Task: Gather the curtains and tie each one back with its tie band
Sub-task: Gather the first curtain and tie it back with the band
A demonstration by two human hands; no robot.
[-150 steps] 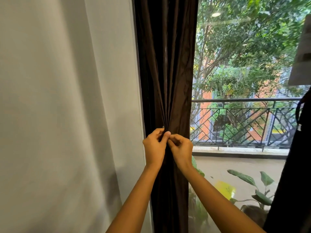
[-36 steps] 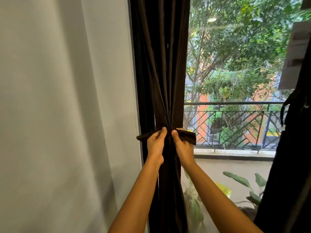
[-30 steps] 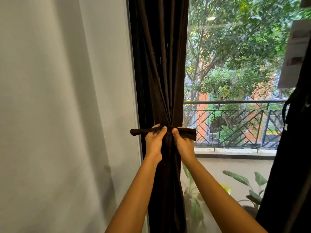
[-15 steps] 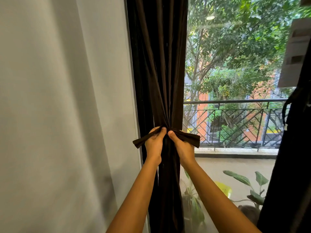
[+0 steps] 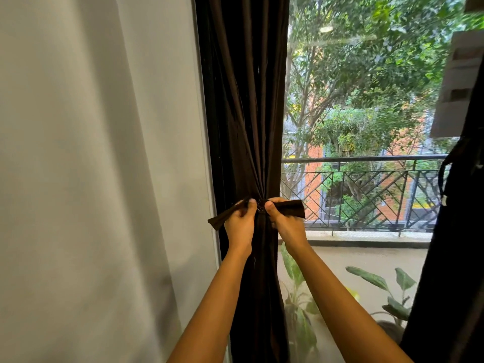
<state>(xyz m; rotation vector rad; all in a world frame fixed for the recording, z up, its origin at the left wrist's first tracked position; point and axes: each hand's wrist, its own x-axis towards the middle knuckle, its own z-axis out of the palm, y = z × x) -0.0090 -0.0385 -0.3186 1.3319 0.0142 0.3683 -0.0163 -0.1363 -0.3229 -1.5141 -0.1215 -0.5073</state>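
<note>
Gripping one tail of the tie band (image 5: 290,205) apiece, your left hand (image 5: 239,224) and right hand (image 5: 284,224) sit close together at the waist of the left curtain (image 5: 243,100). Fingers are curled round the fabric, and the thumbs are raised and just apart with the band's crossing between them. The left tail droops toward the white wall (image 5: 91,153); the right tail stands out level toward the glass.

Change noted: five seconds ago both hands pinched the gather with no tails showing. Over the last second the tails have been drawn out sideways, and the folds above now converge tightly at the band. Judgement: you are cinching the first crossing. A locking knot is probably not yet made, though the crossing is too dark to read.

Count:
- Two hands.
- Two dark curtains: one under your hands, and the right curtain (image 5: 455,244) at the frame edge, its state unclear.
- One tie band in hand, with two tails.
- One dark loop (image 5: 442,179) hanging on the right curtain; whether it is that curtain's band cannot be told.
- Beyond the glass, one railing (image 5: 366,159) and two leafy plants (image 5: 369,276).
</note>
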